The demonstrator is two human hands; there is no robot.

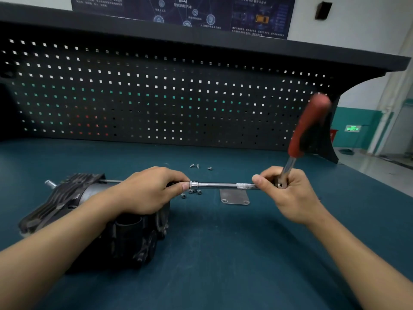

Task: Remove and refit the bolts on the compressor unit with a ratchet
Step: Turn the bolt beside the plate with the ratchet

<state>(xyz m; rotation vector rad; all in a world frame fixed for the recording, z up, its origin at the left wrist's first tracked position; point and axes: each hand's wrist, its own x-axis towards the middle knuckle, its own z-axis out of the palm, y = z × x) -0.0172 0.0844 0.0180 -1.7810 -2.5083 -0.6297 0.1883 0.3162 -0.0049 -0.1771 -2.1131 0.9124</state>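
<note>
The dark finned compressor unit lies on its side at the left of the blue bench. A ratchet with a red handle points up and to the right, blurred by motion. Its long chrome extension bar runs level toward the compressor's right end. My right hand grips the ratchet head where the bar joins it. My left hand rests over the compressor and pinches the socket at the bar's left end. The bolt under the socket is hidden by my fingers.
Several loose bolts lie just behind the bar, and three more bolts sit farther back. A small grey metal plate with two holes lies on the bench mat. A black pegboard walls the back.
</note>
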